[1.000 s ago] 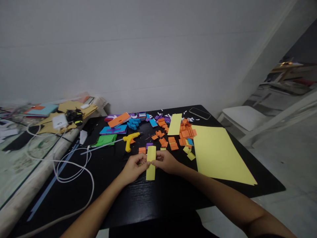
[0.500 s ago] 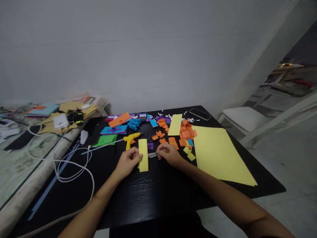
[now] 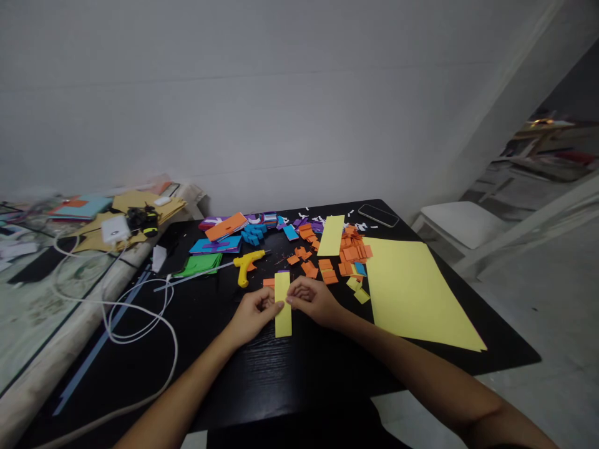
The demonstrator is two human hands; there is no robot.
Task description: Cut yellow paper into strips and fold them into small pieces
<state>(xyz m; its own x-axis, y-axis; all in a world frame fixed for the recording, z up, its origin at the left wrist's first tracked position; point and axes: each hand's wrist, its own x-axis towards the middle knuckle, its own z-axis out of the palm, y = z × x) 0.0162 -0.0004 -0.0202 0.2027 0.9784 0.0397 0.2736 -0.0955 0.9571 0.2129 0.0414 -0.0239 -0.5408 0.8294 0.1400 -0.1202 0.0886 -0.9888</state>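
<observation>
A narrow yellow paper strip (image 3: 283,318) stands lengthwise between my hands, over the near middle of the black table. My left hand (image 3: 253,315) pinches its left edge, thumb on the front face. At the right edge, my right hand (image 3: 316,301) has its fingers curled, with thumb and forefinger closed on the paper. Just behind the strip lies an orange paper piece (image 3: 268,282), partly covered. A yellow glue gun (image 3: 244,267) rests beyond my left hand. Past my right hand are several folded orange paper pieces (image 3: 327,274) and small yellow pieces (image 3: 361,295).
Large yellow sheets (image 3: 416,293) cover the table's right side; a wider yellow strip (image 3: 331,236) and a phone (image 3: 378,215) lie farther back. Green paper (image 3: 201,265) and blue paper (image 3: 215,245) are stacked at left. A white cable (image 3: 175,349) loops across the left side. A white stool (image 3: 461,223) stands right.
The yellow strip and my left hand have moved right and slightly nearer. My right hand has come to the strip's edge; the grey blade seen by its fingers no longer shows.
</observation>
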